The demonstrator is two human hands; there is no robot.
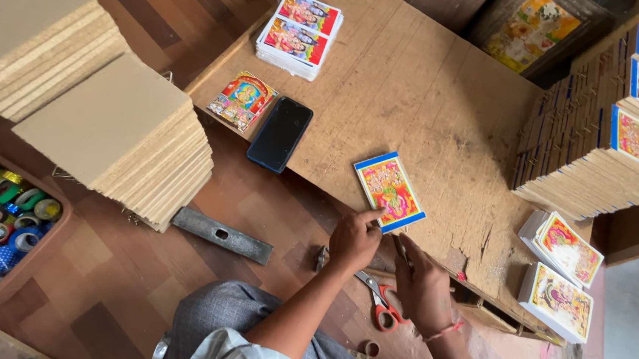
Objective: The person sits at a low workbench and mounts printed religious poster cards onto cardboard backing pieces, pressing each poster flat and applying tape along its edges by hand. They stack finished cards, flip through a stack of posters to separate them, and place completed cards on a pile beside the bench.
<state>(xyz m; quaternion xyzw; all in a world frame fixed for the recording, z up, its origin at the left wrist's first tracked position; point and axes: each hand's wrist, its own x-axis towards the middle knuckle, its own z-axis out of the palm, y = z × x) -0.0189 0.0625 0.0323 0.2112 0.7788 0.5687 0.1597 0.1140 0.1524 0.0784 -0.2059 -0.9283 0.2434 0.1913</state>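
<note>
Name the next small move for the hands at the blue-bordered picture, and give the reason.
Probably press the blue-bordered picture flat with the left hand: only its fingertips touch the near corner, and the right hand sits just below the near edge, holding something thin I cannot identify.

Craft workshop: stacked boards (pixel 122 134), tape rolls (pixel 0 220), printed picture blocks (pixel 600 172)

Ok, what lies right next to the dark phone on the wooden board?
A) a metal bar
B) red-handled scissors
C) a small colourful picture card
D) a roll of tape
C: the small colourful picture card lies just beside the dark phone on the wooden board, while the red-handled scissors sit down by the person's hands.
</note>
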